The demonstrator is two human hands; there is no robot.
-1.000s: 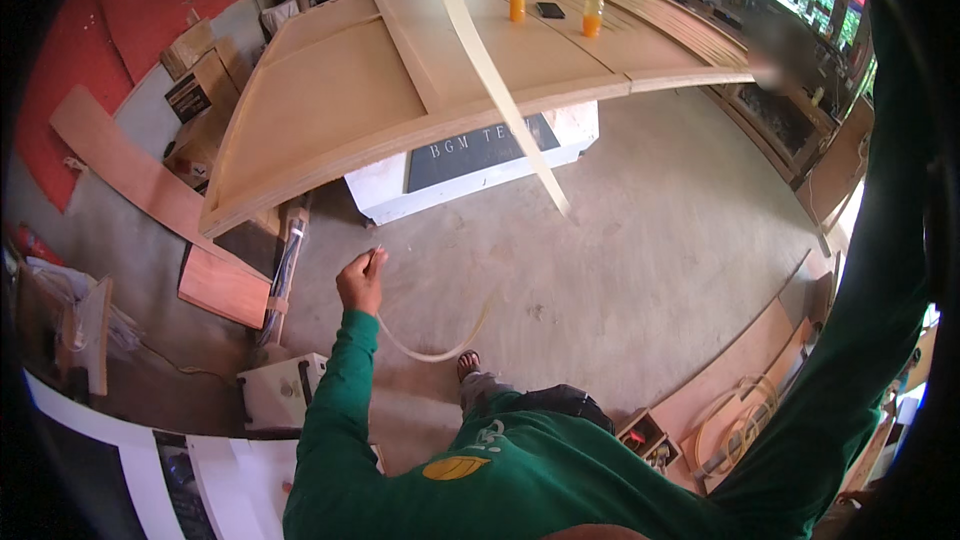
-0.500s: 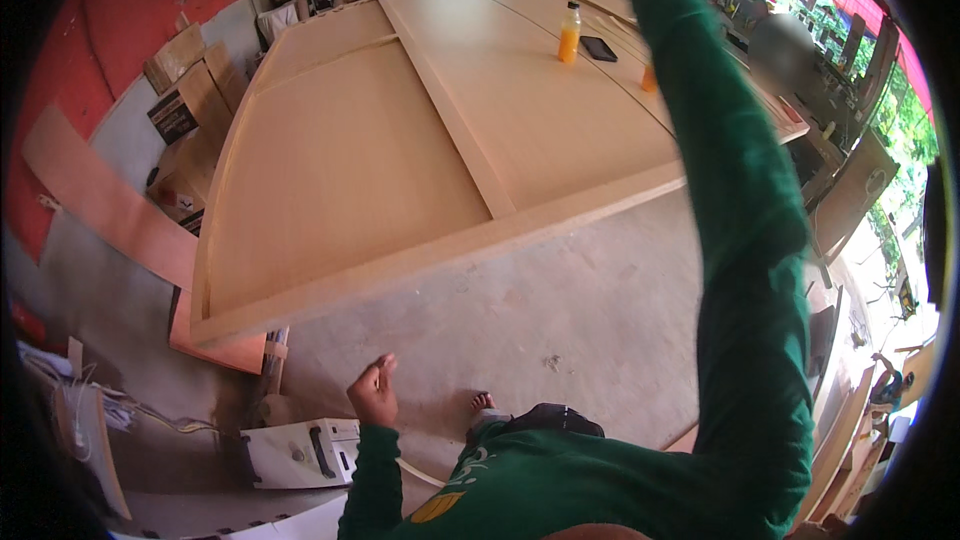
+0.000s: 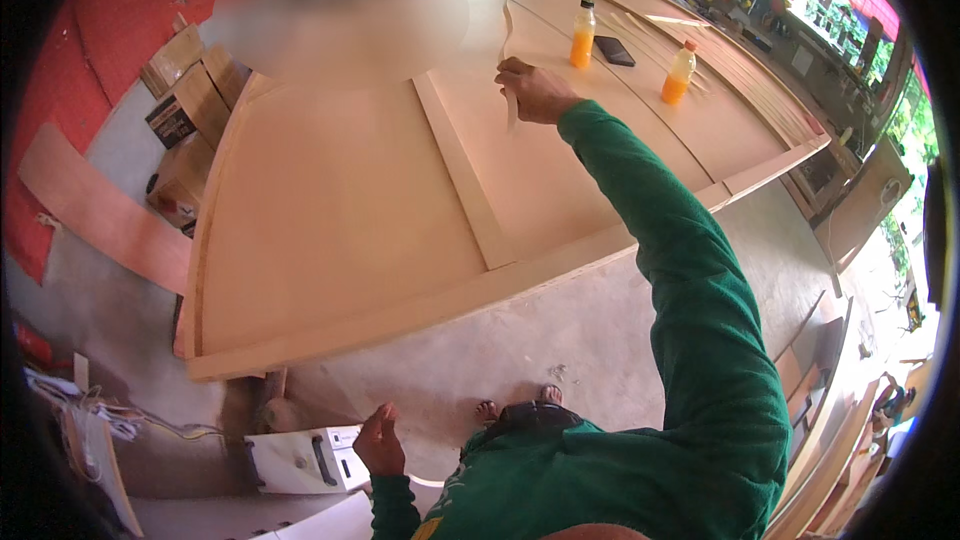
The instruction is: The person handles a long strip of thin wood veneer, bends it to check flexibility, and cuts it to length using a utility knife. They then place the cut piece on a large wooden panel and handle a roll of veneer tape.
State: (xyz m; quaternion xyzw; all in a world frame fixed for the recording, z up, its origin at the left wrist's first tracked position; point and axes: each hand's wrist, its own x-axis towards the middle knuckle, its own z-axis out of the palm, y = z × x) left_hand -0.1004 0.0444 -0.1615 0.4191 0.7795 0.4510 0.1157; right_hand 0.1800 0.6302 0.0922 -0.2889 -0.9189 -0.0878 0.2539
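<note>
Right hand (image 3: 535,90) lowered onto panel (image 3: 340,200), gripping upright thin strip (image 3: 507,35)

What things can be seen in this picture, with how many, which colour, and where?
wooden panel: one, pale tan, large, centre
thin strip: one, pale, in right hand above panel
bottles: two, orange juice, far part of panel
phone: one, black, between the bottles
cardboard boxes: several, brown, left of panel
white machine: one, on floor near left hand
right hand: grips strip
left hand: closed, holding nothing visible
</note>
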